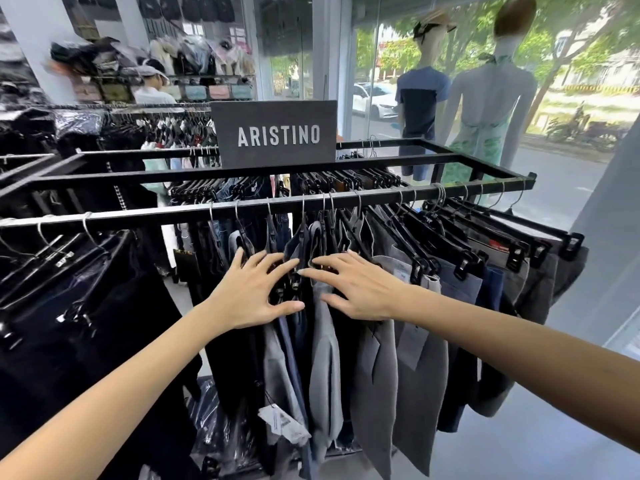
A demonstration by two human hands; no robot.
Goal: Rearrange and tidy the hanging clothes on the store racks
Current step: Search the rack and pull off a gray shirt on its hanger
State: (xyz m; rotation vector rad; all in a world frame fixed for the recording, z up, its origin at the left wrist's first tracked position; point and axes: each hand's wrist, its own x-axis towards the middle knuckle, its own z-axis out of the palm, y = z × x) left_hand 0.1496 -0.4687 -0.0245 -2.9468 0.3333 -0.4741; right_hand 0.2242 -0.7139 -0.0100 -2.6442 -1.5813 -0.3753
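Grey, navy and black trousers [374,368] hang on black clip hangers [460,258] from the front rail [173,213] of a black metal rack. My left hand [247,294] lies with spread fingers on the hanger tops in the middle of the rail. My right hand [356,289] does the same just to its right, fingers spread over the grey trousers' waistbands. The two hands almost meet over a narrow gap between hangers. Neither hand grips anything.
A dark sign reading ARISTINO [275,133] stands on the rack's top frame. Black garments [79,306] fill the rail at left. Two mannequins [420,95] face a glass shopfront at right. A person in a cap [152,84] stands behind further racks.
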